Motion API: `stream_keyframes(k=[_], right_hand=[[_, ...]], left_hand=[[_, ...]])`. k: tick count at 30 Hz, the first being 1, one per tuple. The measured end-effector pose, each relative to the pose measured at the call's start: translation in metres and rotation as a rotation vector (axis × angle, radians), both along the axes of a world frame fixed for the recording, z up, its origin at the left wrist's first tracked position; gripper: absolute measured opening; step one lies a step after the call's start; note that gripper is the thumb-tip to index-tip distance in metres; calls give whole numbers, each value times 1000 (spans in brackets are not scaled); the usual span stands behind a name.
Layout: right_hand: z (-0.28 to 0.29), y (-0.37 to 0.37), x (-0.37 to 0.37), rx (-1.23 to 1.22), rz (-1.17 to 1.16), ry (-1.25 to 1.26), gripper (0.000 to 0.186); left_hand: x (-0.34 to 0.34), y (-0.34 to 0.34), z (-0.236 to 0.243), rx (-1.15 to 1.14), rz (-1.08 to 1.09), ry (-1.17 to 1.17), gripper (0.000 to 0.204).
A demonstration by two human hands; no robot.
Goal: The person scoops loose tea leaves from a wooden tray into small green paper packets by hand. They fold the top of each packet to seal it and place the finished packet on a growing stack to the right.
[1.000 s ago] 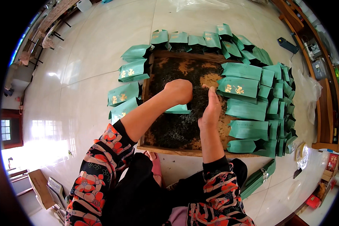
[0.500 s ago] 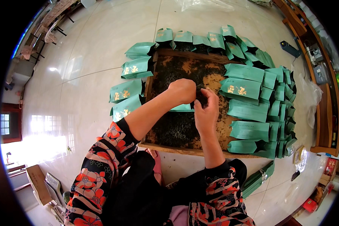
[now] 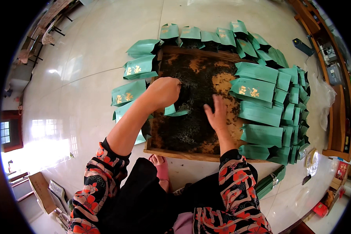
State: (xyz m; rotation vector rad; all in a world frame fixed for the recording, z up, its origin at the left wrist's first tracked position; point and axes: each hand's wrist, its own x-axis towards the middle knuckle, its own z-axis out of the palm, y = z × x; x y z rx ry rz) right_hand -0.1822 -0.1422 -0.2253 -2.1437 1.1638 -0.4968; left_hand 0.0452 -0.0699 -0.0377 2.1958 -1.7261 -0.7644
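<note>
In front of me is a shallow wooden tray spread with dark dried leaves that look like loose tea. My left hand is closed over its left part, gripping the upper edge of a green paper bag. Most of that bag is hidden behind the hand, with its green lower part showing below. Over the right half of the tray, my right hand has its fingers apart and holds nothing. A bare patch of tray bottom shows beyond it.
Open green bags stand close around the tray: several on the left, a row at the far side and a dense group on the right. A bundle of flat green bags lies at lower right. Wooden furniture borders the right.
My left hand has moved left with the green bag, away from my right hand. My right hand has come off the bag and its fingers have opened.
</note>
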Motion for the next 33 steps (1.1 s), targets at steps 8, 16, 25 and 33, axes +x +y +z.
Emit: stream_keyframes(k=[8,16,25,33], right_hand=[[66,99,18,16,586,390,97],[33,42,38,-230,392,230,62],[22,36,24,1126,-113,-561,39],[87,29,3,1732,48,-1504,35]], left_hand=[[15,16,-14,-78,3,84,24],[17,20,-7,-30,28,75,24],[17,28,-13,-85,1,55,25],[-4,20,-20,-94,-11,34,25]])
